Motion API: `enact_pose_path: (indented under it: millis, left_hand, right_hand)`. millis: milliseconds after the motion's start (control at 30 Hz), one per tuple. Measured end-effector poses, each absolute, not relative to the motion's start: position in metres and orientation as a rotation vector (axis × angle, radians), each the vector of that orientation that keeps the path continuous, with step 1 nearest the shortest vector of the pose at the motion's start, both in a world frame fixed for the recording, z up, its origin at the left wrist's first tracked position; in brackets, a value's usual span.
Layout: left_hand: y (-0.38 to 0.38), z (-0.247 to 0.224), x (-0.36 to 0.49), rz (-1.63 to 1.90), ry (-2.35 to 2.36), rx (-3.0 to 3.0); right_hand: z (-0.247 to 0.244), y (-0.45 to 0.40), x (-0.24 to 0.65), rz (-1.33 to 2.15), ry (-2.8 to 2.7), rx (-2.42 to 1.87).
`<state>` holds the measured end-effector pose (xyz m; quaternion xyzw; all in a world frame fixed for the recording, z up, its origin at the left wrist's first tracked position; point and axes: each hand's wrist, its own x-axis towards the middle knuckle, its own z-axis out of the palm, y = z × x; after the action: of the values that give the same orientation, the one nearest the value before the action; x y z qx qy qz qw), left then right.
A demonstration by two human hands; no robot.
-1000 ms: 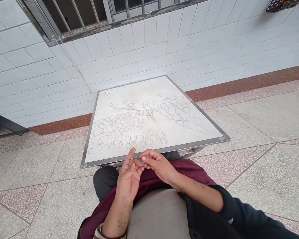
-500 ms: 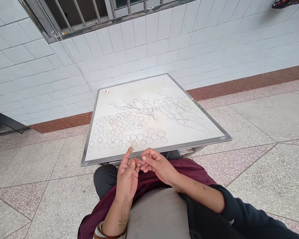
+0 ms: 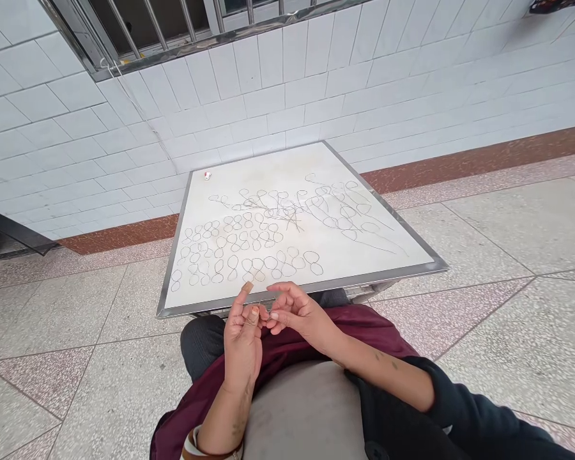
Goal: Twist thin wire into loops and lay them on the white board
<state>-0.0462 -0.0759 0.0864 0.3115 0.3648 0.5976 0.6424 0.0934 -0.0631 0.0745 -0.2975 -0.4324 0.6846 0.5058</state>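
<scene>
My left hand (image 3: 244, 335) and my right hand (image 3: 299, 316) meet in front of the table's near edge, above my lap. A thin wire is pinched between the left thumb and fingers, with the left index finger raised and a tan wrap on its tip. The right thumb and fingers close on the same thin wire; its shape is too fine to make out. Beyond them, rows of figure-eight wire loops (image 3: 256, 265) lie on the white table (image 3: 249, 164). Longer wires with looped ends (image 3: 349, 220) are spread at the middle and right of the tabletop.
A small red and white item (image 3: 207, 175) sits near the table's far left corner. Behind the table stands a white tiled wall (image 3: 249, 108) with a barred window (image 3: 172, 25). Maroon cloth (image 3: 364, 326) covers my lap.
The right index finger has lifted and stretched out over the left hand's fingertips. Both hands have shifted slightly; the wires on the table lie as before.
</scene>
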Motion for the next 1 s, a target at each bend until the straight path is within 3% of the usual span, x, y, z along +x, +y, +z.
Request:
enact_pose_path:
  millis: [267, 533, 1000]
  left_hand:
    - [-0.076, 0.09, -0.045, 1.334, 0.813, 0.692]
    - [-0.076, 0.088, -0.046, 1.329, 0.831, 0.699]
    - [-0.078, 0.084, -0.047, 1.353, 0.865, 0.758]
  right_hand:
    - [0.079, -0.068, 0.096, 1.174, -1.439, -0.967]
    - [0.078, -0.069, 0.094, 1.049, -1.589, -1.075]
    - [0.085, -0.07, 0.094, 1.145, -1.572, -1.106]
